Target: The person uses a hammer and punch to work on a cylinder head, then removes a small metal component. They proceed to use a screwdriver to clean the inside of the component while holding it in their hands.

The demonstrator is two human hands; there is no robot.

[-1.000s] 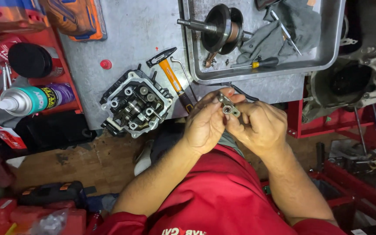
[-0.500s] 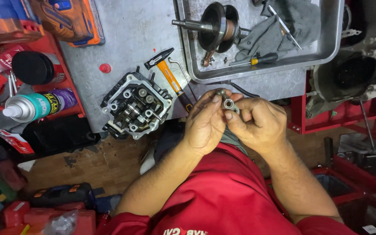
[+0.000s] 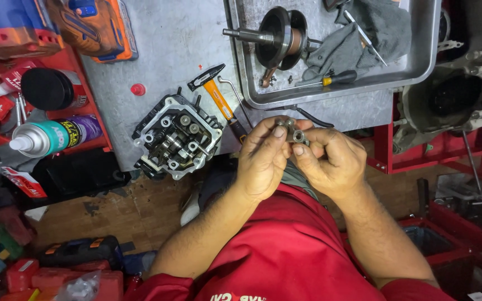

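1. Steel tray [image 3: 419, 67] on the bench holds a crankshaft [image 3: 277, 38], a grey rag [image 3: 364, 39] and a screwdriver [image 3: 330, 79].
2. Left hand [image 3: 263, 161] and right hand [image 3: 330, 161] both pinch a small metal part [image 3: 294, 132], probably a rocker arm, at the bench edge.
3. Cylinder head [image 3: 177, 139] sits just left, with a hammer [image 3: 216, 89] beside it.

A spray can [image 3: 51, 137] lies at the left on a red shelf [image 3: 93, 120], its label teal, purple and black. Below it sits a red-and-white packet [image 3: 23, 181].
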